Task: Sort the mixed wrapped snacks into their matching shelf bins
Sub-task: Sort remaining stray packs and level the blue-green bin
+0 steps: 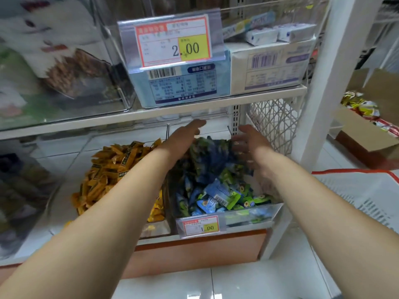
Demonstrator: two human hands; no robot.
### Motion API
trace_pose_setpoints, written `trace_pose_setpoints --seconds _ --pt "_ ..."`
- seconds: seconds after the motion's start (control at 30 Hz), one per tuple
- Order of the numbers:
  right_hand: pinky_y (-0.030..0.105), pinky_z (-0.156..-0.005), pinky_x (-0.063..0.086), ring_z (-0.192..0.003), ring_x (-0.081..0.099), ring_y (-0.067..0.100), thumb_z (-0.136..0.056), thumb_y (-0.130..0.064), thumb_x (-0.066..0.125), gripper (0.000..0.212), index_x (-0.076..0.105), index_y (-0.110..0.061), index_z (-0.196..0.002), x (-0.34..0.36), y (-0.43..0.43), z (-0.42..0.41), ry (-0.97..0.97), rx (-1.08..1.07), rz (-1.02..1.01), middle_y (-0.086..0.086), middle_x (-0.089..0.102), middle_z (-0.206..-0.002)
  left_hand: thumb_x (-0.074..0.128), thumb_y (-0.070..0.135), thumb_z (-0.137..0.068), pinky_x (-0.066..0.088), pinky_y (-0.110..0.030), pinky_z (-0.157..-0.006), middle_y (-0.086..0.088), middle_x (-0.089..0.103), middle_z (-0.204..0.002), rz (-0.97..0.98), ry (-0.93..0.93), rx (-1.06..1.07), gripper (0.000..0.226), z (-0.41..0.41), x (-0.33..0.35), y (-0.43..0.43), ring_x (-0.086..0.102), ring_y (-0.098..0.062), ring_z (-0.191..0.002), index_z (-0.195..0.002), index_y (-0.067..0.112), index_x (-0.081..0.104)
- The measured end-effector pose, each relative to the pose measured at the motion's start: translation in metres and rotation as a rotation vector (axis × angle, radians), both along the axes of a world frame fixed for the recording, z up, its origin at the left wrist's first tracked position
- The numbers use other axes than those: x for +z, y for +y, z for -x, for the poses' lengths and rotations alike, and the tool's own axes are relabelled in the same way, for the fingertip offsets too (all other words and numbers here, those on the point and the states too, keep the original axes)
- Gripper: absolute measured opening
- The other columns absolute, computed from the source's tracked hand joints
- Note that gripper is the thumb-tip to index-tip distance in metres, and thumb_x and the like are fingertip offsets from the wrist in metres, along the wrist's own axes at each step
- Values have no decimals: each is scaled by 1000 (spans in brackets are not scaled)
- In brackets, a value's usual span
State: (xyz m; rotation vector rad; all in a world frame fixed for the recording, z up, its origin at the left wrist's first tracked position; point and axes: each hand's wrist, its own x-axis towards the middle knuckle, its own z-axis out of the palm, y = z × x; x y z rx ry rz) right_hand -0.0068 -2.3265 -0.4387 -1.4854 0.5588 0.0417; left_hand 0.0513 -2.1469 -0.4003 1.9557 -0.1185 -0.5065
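Observation:
A clear bin [269, 209] on the lower shelf is heaped with blue and green wrapped snacks [216, 180]. Both my arms reach into it from the front. My left hand [185, 137] lies over the back left of the heap with its fingers stretched out under the shelf board. My right hand [248, 141] is at the back right of the heap, fingers bent against the blue wrappers; whether they grip any is not visible. To the left, another clear bin [157, 230] is full of orange wrapped bars [108, 169].
The upper shelf [151, 114] hangs just above my hands, carrying blue and white boxes [181, 83] and a 2.00 price tag. At the right stand a white post [332, 83], a white basket [371, 197] and a cardboard box [367, 134] of yellow packets.

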Motion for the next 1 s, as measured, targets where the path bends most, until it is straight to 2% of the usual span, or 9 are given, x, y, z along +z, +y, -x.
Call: trace_pose_setpoints --seconds 0.07,0.2,0.27,0.37,0.53,0.67,0.77,0.83,1.0 --pt "31 -84 48 -102 63 25 -93 -46 52 30 67 -23 -105 -1 1 -2 -57 7 321 4 67 -118 46 50 -99 39 -32 -101 -5 56 -138 -395 -310 -92 47 5 2 13 53 -25 -123 -132 20 60" --pt "8 -71 41 -89 54 -6 -92 -45 57 27 61 -44 -119 -11 15 12 -378 372 730 -20 58 -114 58 40 -94 36 -24 -84 0 62 -130 -518 -665 -13 35 36 -9 57 57 -21 -116 -127 27 63" --pt "24 -96 44 -117 53 6 -89 -58 55 45 54 -48 -133 -23 34 13 -372 694 793 -19 51 -138 63 33 -91 43 -28 -85 -5 63 -127 -573 -818 -1 41 54 -23 78 58 -25 -114 -131 23 58" --pt "54 -116 21 -147 24 26 -81 -79 41 70 24 -58 -146 -45 63 7 -153 1015 1156 -13 20 -163 66 37 -89 47 -26 -83 1 66 -123 -577 -748 -45 51 72 -39 97 62 -21 -109 -136 27 50" --pt "63 -116 8 -146 21 34 -85 -80 32 66 33 -52 -145 -46 54 -3 57 789 1462 -5 27 -160 64 51 -88 46 -25 -92 5 58 -139 -541 -705 -64 64 74 -46 106 57 -17 -122 -145 30 44" --pt "64 -114 11 -140 27 38 -95 -60 38 50 49 -40 -139 -33 55 2 141 646 1575 6 36 -153 58 55 -91 46 -30 -100 2 59 -139 -611 -741 -95 61 76 -41 104 55 -18 -125 -144 26 47" --pt "53 -108 29 -133 35 38 -95 -54 41 44 55 -37 -132 -23 68 11 -62 450 1506 7 45 -145 47 55 -93 56 -34 -85 6 70 -115 -593 -880 -23 46 76 -29 117 65 -13 -101 -129 31 61" --pt "47 -104 36 -135 36 34 -92 -56 43 50 49 -39 -138 -17 77 16 -210 425 1318 2 45 -148 47 52 -92 54 -36 -85 3 69 -118 -671 -1002 71 44 70 -25 129 63 -19 -106 -128 32 61" --pt "44 -106 36 -142 30 29 -85 -68 45 68 36 -41 -147 -25 94 23 -129 630 1184 -3 34 -156 37 60 -98 16 -48 -122 11 12 -165 -949 -772 -171 62 47 -41 166 10 -22 -152 -154 46 17"
